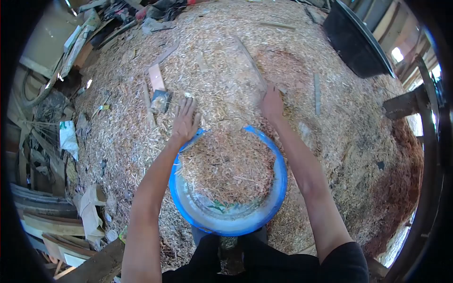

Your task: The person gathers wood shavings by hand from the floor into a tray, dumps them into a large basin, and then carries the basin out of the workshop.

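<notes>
Plainly, the blue-rimmed basin [282,177] lies bodyward of both sets of fingers, closer to the left hand [185,121], spread loose on the shavings [217,101], while the right hand [272,106] curls beside a thin strip [251,60] slanting forward-left, its grip unclear.

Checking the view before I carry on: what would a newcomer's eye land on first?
Probably the round, blue-rimmed basin, partly filled with pale wood shavings, low in the centre between the person's forearms. Next, perhaps the large black tub, tilted at upper right, and the spread left hand just beyond the basin.
</notes>
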The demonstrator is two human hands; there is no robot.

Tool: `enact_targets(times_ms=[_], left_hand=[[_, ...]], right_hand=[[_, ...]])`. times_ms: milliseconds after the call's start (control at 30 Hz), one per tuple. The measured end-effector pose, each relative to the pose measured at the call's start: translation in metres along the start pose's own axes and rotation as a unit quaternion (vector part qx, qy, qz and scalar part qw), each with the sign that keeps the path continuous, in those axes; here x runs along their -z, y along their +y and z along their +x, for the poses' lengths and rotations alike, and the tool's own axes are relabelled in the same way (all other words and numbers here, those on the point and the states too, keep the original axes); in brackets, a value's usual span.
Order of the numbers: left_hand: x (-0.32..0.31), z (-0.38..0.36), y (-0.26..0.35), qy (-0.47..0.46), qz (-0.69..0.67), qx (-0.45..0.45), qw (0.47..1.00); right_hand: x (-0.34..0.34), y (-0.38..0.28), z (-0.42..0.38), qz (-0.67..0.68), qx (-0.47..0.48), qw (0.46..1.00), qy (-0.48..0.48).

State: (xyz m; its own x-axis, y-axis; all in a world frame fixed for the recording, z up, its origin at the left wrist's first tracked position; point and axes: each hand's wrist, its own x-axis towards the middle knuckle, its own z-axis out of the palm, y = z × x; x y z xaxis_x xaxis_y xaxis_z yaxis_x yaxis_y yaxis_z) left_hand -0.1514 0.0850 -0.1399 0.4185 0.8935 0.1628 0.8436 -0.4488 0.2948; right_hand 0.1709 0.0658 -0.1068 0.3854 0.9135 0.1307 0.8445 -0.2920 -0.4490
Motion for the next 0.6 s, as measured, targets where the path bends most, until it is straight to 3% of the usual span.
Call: enact_targets(times_ms=[33,100,167,233,267,333,433,600], left_hand=[[-0.006,0.001,0.012,-0.048,-0.023,0.009,0.999],[-0.014,0.008,0.030,-0.055,-0.068,0.030,0.996],[-0.018,0.014,0.045,-0.070,-0.120,-0.037,0.990],[-0.006,0.016,0.067,-0.082,-0.153,-0.069,0.982],[0.000,0.017,0.076,-0.107,-0.163,-0.078,0.978],[0.006,0.019,0.088,-0.133,-0.177,-0.091,0.971],[0.006,0.025,0.086,-0.088,-0.125,-0.079,0.985],[0.010,0.031,0.072,-0.087,-0.027,-0.056,0.994]], right_hand=[[0.005,0.016,-0.007,0.010,-0.011,1.000,0.009],[0.032,0.033,-0.028,0.001,-0.031,1.000,-0.002],[0.053,0.052,-0.051,-0.007,-0.047,0.999,-0.014],[0.059,0.084,-0.072,-0.007,0.038,0.998,-0.039],[0.063,0.092,-0.080,-0.009,0.035,0.999,-0.035],[0.071,0.107,-0.095,-0.039,-0.023,0.987,-0.154],[0.063,0.124,-0.101,-0.003,0.016,0.995,-0.100],[0.069,0.080,-0.086,-0.052,0.002,0.993,-0.110]])
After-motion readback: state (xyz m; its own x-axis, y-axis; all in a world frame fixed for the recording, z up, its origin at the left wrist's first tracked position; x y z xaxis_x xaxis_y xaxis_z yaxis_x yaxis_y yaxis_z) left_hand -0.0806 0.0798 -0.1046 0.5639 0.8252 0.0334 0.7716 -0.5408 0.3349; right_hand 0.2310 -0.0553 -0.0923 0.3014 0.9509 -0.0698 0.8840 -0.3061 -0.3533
